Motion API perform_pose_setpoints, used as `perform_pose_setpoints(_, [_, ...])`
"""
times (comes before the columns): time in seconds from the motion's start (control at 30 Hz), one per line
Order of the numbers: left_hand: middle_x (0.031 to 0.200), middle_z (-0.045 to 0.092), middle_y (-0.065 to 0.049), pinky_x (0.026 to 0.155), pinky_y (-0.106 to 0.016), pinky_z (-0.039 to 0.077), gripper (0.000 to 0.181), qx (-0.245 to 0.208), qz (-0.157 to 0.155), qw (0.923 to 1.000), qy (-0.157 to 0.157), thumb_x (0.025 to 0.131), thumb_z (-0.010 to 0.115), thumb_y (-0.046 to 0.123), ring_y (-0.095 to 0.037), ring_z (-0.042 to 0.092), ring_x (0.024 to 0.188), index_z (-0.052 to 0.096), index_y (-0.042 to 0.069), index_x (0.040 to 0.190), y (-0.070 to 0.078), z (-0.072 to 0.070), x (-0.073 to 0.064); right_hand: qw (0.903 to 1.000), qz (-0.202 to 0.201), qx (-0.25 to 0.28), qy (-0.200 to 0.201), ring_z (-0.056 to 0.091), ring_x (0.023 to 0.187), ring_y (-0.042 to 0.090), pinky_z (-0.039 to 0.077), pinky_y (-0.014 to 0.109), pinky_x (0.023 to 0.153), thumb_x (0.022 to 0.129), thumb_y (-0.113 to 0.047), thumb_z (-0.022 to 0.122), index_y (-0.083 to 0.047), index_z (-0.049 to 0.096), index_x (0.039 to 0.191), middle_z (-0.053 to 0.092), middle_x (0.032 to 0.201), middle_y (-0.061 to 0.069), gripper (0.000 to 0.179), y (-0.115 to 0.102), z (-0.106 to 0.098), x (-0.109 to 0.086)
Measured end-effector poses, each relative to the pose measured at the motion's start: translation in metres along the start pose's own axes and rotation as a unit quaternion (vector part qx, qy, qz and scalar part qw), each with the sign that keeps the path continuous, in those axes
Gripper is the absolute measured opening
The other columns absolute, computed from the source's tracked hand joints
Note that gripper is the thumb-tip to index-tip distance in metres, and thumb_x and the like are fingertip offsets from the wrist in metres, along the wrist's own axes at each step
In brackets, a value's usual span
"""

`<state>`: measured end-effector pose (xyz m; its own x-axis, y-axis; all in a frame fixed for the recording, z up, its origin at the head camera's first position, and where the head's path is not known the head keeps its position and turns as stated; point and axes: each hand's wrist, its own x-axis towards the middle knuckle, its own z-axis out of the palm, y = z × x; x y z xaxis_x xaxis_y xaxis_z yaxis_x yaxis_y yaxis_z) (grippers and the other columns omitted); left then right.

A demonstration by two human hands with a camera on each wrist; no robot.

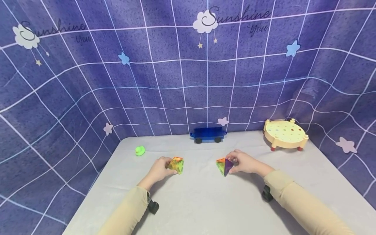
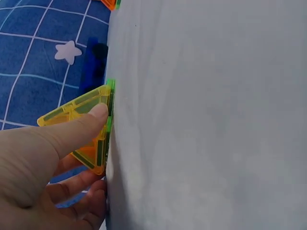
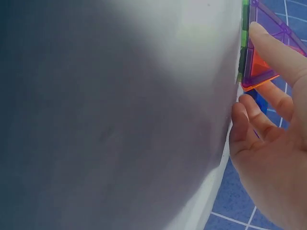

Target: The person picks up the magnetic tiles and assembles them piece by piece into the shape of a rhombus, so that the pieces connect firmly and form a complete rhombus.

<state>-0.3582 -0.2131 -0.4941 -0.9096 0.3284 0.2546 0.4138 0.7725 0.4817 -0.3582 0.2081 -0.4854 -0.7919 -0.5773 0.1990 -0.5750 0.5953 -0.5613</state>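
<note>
My left hand [image 1: 160,169] pinches a pyramid of yellow, orange and green magnetic tiles [image 1: 178,165] left of the table's middle. In the left wrist view the thumb presses the yellow triangular side [image 2: 88,103], with a green base edge low against the cloth. On the other side, my right hand [image 1: 244,162] pinches a second pyramid of purple, orange and green magnetic tiles [image 1: 224,165]. Its purple side [image 3: 276,33] lies under the thumb in the right wrist view, with the orange side behind. A stretch of tabletop separates the two pyramids.
A blue toy wagon [image 1: 208,134] with dark wheels stands at the back against the curtain. At the back left sits a green toy duck [image 1: 140,150]. A pale yellow oval stand [image 1: 285,133] with short legs occupies the back right of the grey-white table [image 1: 199,209].
</note>
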Motion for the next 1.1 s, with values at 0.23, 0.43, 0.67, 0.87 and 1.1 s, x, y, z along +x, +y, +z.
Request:
perform_pose_setpoints(0.23, [0.086,0.063,-0.001,0.074,-0.039,0.051,0.043,-0.006,0.019,0.9998,-0.004,0.075,0.091,0.020,-0.018,0.059,0.078,0.074,0.004,0.110,0.011,0.004,0.005,0.9992,-0.020,-0.005,-0.034,0.055,0.091,0.019,0.050,0.035,0.080,0.076,-0.023,0.090,0.004,0.060,0.136,0.056,0.104,0.007,0.072,-0.003,0.003,0.003])
perform_pose_setpoints(0.43, [0.086,0.061,-0.002,0.074,-0.038,0.051,0.042,-0.001,0.038,0.9990,-0.024,0.077,0.090,0.022,-0.017,0.058,0.078,0.073,0.005,0.112,0.024,0.012,0.011,0.9989,-0.023,-0.005,-0.041,0.054,0.092,0.018,0.048,0.034,0.082,0.077,-0.023,0.090,0.005,0.065,0.127,0.055,0.102,0.004,0.062,-0.007,0.008,0.006])
perform_pose_setpoints(0.67, [0.090,0.059,-0.002,0.076,-0.039,0.050,0.051,0.026,0.069,0.9963,-0.045,0.082,0.086,0.028,-0.017,0.055,0.081,0.069,0.001,0.123,0.042,0.026,0.021,0.9993,-0.010,-0.023,-0.028,0.054,0.090,0.015,0.049,0.034,0.081,0.079,-0.025,0.088,0.004,0.065,0.127,0.058,0.102,0.004,0.060,-0.009,0.008,0.007])
perform_pose_setpoints(0.87, [0.090,0.057,-0.001,0.077,-0.038,0.049,0.052,0.046,0.080,0.9942,-0.056,0.084,0.084,0.032,-0.018,0.053,0.083,0.068,0.002,0.124,0.061,0.040,0.026,0.9992,0.000,-0.027,-0.030,0.054,0.087,0.014,0.048,0.032,0.078,0.082,-0.025,0.086,0.005,0.066,0.123,0.059,0.102,0.004,0.054,-0.015,0.008,0.009])
perform_pose_setpoints(1.1, [0.095,0.061,-0.003,0.081,-0.039,0.050,0.055,0.059,0.085,0.9923,-0.067,0.086,0.081,0.035,-0.021,0.056,0.090,0.066,0.003,0.128,0.082,0.050,0.029,0.9997,0.007,-0.016,-0.018,0.052,0.081,0.016,0.046,0.032,0.074,0.085,-0.021,0.084,0.005,0.067,0.121,0.056,0.095,0.002,0.048,-0.018,0.010,0.011])
